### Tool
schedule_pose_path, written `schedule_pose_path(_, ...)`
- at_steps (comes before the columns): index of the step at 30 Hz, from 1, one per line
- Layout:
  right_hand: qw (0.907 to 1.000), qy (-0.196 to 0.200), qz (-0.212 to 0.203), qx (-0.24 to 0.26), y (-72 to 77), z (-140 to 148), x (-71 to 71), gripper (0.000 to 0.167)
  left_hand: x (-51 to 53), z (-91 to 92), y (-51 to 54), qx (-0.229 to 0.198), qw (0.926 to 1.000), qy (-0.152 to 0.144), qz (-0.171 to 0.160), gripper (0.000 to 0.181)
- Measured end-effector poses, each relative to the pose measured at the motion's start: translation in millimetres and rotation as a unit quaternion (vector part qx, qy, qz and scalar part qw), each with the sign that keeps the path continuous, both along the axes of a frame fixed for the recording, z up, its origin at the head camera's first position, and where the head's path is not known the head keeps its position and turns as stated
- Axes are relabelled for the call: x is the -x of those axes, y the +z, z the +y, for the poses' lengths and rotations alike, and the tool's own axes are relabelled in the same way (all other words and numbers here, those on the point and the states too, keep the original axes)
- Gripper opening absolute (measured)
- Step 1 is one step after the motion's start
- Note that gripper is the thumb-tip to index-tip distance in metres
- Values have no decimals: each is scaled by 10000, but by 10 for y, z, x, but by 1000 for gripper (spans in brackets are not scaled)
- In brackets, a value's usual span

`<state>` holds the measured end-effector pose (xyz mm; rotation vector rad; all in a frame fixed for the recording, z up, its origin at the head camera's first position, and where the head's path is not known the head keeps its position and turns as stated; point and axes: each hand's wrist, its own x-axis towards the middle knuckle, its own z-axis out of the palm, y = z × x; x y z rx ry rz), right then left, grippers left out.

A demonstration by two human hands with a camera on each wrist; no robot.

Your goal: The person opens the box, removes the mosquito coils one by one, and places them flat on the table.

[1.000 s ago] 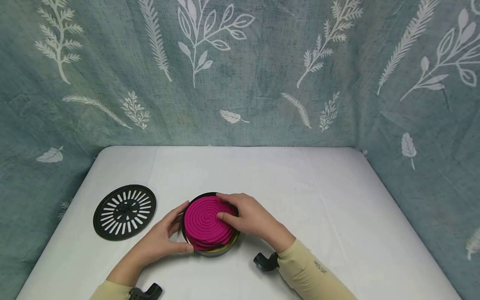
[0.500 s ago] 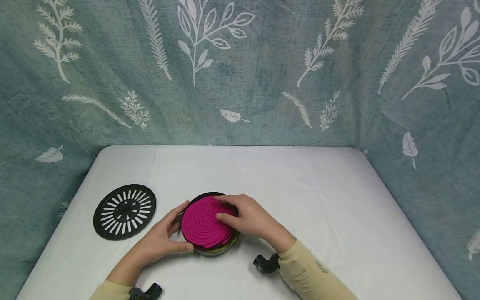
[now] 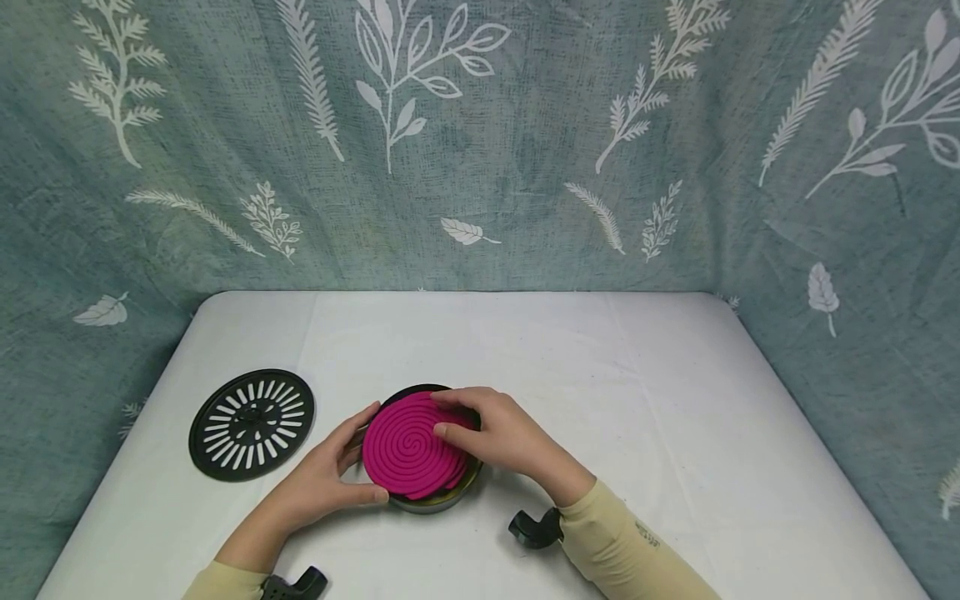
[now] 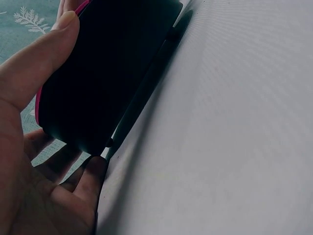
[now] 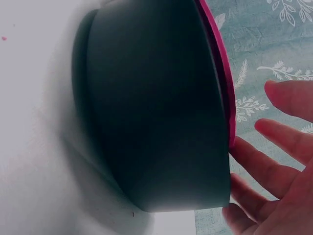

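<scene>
Near the front of the white table stands a round, dark mosquito coil tin (image 3: 437, 505). Magenta mosquito coils (image 3: 408, 446) lie stacked at its mouth, the top one shifted left of the tin's middle. My left hand (image 3: 330, 479) holds the tin from the left, thumb at the near rim and fingers around the far side. From the right, my right hand (image 3: 502, 429) reaches over the rim. In the right wrist view its fairly straight fingers (image 5: 261, 164) touch the coil's edge and the tin's side, while the thumb stands apart. The tin's inside is mostly hidden.
A black slotted lid (image 3: 251, 415) lies flat on the table, left of the tin. Dark wrist cameras (image 3: 536, 529) stick out from both sleeves. The white table (image 3: 600, 375) reaches back to a green leaf-patterned curtain (image 3: 525, 125).
The top coil has slid a little to the left over the tin, showing more of the tin's right inner rim. Both hands stay almost where they were.
</scene>
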<state>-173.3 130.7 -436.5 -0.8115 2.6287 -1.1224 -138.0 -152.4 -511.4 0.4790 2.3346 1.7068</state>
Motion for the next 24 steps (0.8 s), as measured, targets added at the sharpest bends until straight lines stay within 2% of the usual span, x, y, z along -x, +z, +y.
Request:
schedule_pose_path(6, 9991, -214, -16, 352, 15, -4, -15, 39, 1, 9, 10, -1, 10000, 46, -35, 117)
schedule_pose_path(11, 9946, -184, -379, 944, 25, -22, -15, 36, -1, 6, 12, 37, 10000, 53, -12, 117)
schedule_pose_path(17, 9892, -374, -751, 1203, 12, -5, 1, 35, 1, 5, 12, -57, 10000, -9, -20, 116)
schedule_pose_path(19, 9850, -424, -989, 1351, 4, 7, 10, 36, 3, 2, 6, -85, 10000, -39, 8, 115)
schedule_pose_path(24, 9671, -486, -1704, 1826, -23, 23, 38, 39, 9, -4, -8, -121, 9999, -73, 15, 114)
